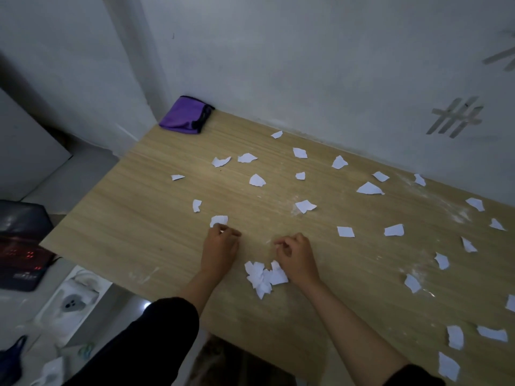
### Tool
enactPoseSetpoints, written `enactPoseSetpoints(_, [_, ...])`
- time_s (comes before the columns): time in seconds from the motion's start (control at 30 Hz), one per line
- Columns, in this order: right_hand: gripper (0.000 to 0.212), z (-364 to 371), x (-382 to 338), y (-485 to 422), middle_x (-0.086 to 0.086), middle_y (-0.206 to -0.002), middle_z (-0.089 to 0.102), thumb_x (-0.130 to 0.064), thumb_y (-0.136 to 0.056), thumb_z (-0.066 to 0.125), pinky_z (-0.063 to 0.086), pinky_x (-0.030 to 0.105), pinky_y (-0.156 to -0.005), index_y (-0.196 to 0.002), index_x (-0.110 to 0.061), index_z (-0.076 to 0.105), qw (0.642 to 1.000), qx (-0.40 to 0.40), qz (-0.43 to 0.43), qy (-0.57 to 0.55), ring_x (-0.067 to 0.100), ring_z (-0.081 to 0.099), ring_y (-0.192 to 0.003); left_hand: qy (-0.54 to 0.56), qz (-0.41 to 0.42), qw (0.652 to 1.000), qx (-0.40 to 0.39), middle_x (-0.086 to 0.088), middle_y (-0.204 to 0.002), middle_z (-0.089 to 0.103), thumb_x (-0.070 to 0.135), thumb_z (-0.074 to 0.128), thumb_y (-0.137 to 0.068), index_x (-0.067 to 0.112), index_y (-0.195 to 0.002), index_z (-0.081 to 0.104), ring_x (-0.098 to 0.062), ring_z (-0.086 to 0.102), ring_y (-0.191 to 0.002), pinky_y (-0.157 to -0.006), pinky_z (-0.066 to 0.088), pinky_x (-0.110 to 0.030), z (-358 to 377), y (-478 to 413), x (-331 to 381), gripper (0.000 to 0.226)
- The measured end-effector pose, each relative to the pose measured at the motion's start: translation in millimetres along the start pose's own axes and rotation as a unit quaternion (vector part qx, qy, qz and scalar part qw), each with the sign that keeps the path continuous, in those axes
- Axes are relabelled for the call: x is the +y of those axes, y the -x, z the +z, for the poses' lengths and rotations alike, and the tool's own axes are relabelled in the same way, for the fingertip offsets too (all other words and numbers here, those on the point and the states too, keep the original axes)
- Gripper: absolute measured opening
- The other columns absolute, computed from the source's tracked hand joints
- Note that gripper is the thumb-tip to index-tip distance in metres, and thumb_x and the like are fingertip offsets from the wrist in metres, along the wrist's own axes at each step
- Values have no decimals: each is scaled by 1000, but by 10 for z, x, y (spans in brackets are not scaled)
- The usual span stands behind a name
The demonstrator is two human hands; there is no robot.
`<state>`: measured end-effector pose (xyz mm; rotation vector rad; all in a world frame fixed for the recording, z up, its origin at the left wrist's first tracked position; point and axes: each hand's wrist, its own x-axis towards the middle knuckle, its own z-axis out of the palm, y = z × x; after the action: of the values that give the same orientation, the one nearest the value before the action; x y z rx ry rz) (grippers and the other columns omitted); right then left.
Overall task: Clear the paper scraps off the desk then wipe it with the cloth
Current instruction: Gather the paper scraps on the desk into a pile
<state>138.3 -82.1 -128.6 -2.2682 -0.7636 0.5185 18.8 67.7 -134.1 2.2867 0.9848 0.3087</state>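
**Dim, flat light with wide-angle warping**

The scene is dim with a cool grey cast and no clear light source. Shadows are soft and faint; the left hand (220, 247) and right hand (296, 257) cast almost none on the desk (139, 218). Between and beyond the hands, the white paper scraps (266, 275) are the brightest areas. Left of and below the hands, a small glare spot shines on the floor (146, 305). Edges bend: the wall (306, 65) lines curve and corner detail is soft. The fingers look slightly blurred.
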Motion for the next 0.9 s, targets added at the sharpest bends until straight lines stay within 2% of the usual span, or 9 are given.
enactPoseSetpoints(0.13, [21, -129, -89, -366, 9, -105, 54, -9, -90, 48, 37, 26, -84, -101, -10, 67, 997, 61, 9, 43, 22, 44, -106, -15, -115, 993, 25, -20, -126, 47, 22, 59, -87, 5, -122, 52, -34, 46, -115, -96, 40, -41, -118, -278, -1, 40])
enactPoseSetpoints(0.2, [26, -193, -92, -533, 14, -115, 53, -4, -89, 46, 36, 27, -87, -108, -7, 64, 994, 87, 20, 62, 25, 43, -112, -6, -198, 980, -4, -22, -133, 39, 31, 59, -87, 4, -130, 41, -34, 39, -121, -101, 36, -41, -145, -400, -12, 54])
enactPoseSetpoints(0.27, [33, -264, -81, -673, 15, -126, 49, -1, -88, 45, 37, 33, -95, -119, -7, 56, 992, 100, 64, 52, 27, 41, -119, 8, -234, 971, -42, -23, -132, 43, 33, 63, -84, 2, -129, 40, -36, 41, -121, -101, 37, -41, -153, -499, -32, 59])
enactPoseSetpoints(0.37, [47, -342, -6, -859, 13, -138, 41, -5, -88, 50, 35, 40, -102, -134, -8, 39, 984, 80, 140, 72, 30, 38, -126, 46, -246, 966, -71, -20, -123, 54, 28, 66, -81, 2, -123, 45, -35, 46, -118, -96, 43, -42, -139, -588, -50, 53])
enactPoseSetpoints(0.5, [65, -323, 22, -1041, 16, -145, 31, -14, -89, 55, 30, 43, -108, -143, -7, 22, 979, 51, 196, 36, 34, 27, -133, 40, -202, 975, -80, -18, -107, 62, 22, 59, -86, 5, -102, 59, -35, 54, -105, -80, 45, -37, -93, -600, -77, 24])
enactPoseSetpoints(0.57, [62, -290, 46, -1106, 18, -142, 34, -21, -89, 57, 30, 42, -106, -141, -6, 28, 975, 44, 212, 53, 37, 29, -130, 62, -192, 977, -70, -17, -99, 65, 18, 57, -87, 5, -96, 62, -31, 59, -93, -68, 42, -31, -119, -588, -79, 17])
enactPoseSetpoints(0.67, [41, -258, 107, -1144, 20, -126, 51, -22, -86, 58, 38, 41, -99, -124, -6, 51, 978, 47, 194, 65, 37, 44, -117, 93, -184, 977, -55, -17, -89, 69, 12, 58, -85, 5, -87, 66, -22, 57, -75, -58, 36, -26, -184, -569, -81, 11])
enactPoseSetpoints(0.77, [22, -256, 120, -1071, 18, -113, 60, -9, -87, 53, 44, 36, -91, -107, -6, 63, 983, 60, 170, 41, 34, 52, -110, 98, -161, 981, -53, -16, -86, 70, 10, 61, -83, 4, -84, 68, -18, 56, -74, -62, 36, -24, -228, -532, -88, 10])
enactPoseSetpoints(0.9, [19, -262, 63, -902, 15, -106, 65, 0, -87, 50, 42, 26, -75, -95, -3, 67, 985, 82, 149, -7, 27, 60, -97, 123, -103, 986, -33, -11, -85, 71, 11, 64, -82, 6, -85, 69, -21, 62, -80, -64, 38, -22, -229, -403, -82, 8])
